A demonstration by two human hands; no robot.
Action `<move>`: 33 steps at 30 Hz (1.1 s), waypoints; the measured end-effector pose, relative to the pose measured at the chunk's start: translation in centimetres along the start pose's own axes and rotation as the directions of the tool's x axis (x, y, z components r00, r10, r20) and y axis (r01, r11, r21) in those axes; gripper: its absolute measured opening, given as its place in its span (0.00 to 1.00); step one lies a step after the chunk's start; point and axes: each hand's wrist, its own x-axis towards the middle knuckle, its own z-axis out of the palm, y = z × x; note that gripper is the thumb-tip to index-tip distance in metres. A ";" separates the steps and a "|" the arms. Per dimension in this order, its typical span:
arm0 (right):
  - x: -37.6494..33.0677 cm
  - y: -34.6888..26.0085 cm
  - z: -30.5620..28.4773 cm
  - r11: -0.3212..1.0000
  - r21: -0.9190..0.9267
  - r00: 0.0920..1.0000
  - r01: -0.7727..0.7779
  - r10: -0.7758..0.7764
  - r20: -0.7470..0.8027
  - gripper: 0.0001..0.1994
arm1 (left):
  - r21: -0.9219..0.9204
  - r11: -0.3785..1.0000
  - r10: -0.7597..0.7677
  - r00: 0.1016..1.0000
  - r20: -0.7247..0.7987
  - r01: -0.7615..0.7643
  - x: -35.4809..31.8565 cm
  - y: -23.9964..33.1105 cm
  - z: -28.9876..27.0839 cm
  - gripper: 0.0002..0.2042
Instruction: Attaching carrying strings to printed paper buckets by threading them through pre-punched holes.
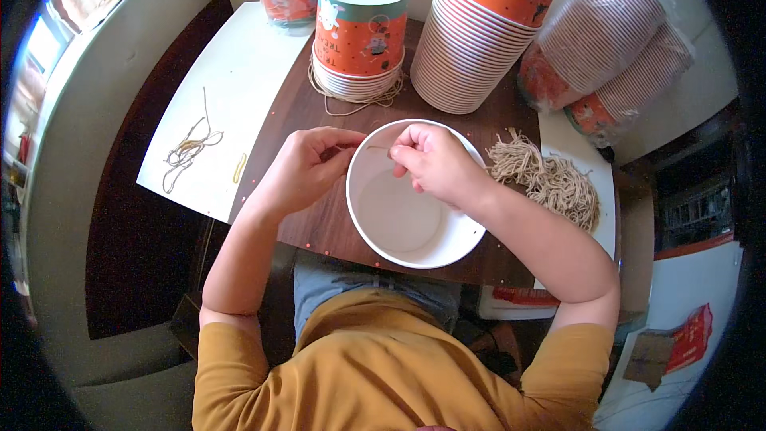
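A white-lined paper bucket (403,219) stands with its open mouth up on the brown table in front of me. My left hand (313,166) is at its left side, thumb and fingers pinched together against the outside near the rim; what they hold there is hidden. My right hand (437,166) reaches over the mouth from the right, its thumb and forefinger closed in a pinch. A short bit of thin tan cord (377,147) runs from the bucket's inner left wall to these fingertips. A small dark hole shows in the wall at the lower right.
A pile of cut tan cords (550,179) lies to the right. Behind stand upturned orange-and-green buckets (363,36), a tall nested stack (471,48) and bagged stacks (594,40). Loose cord (190,150) and a yellowish strip (240,168) lie on the white surface at left.
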 end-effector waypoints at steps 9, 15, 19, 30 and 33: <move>0.2 -0.1 0.8 0.950 -0.273 0.987 0.153 -0.162 -0.008 0.07 | 0.151 0.987 0.047 0.997 0.068 -0.057 0.6 0.2 -0.6 0.09; 0.4 -0.1 0.8 0.960 -0.255 0.993 0.116 -0.118 0.009 0.08 | 0.229 0.973 0.018 0.996 0.085 -0.038 0.9 0.7 -0.7 0.08; 0.0 -0.7 0.4 0.952 -0.268 0.989 0.150 -0.149 0.022 0.09 | 0.165 0.985 0.034 0.997 0.075 -0.046 1.1 0.5 -0.2 0.08; 0.6 0.0 0.7 0.967 -0.182 0.976 0.180 -0.199 -0.091 0.11 | 0.124 0.992 -0.004 0.996 0.092 -0.008 0.9 0.1 -0.6 0.09; 0.4 -0.6 0.8 0.967 -0.188 0.975 0.171 -0.194 -0.111 0.11 | 0.067 0.998 0.006 0.996 0.084 -0.012 0.9 -0.3 -0.6 0.09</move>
